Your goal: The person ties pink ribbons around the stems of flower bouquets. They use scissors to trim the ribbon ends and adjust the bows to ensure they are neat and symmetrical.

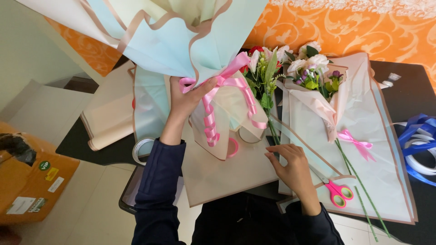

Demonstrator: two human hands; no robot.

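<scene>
Head view | I'm seeing left hand [188,97] gripping wrapped bouquet [200,50] at 11 o'clock | right hand [293,170] lying open-fingered on paper sheet [227,174], pink scissors [337,190] at 4 o'clock

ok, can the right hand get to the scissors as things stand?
Probably yes. The right hand rests open on the wrapping paper, holding nothing, and the pink-handled scissors lie just beside it on the same sheets, with nothing over them. The left hand is busy gripping the bouquet.

Left hand [185,100] raised, fingers clenched; right hand [293,169] low, fingers flat
</scene>
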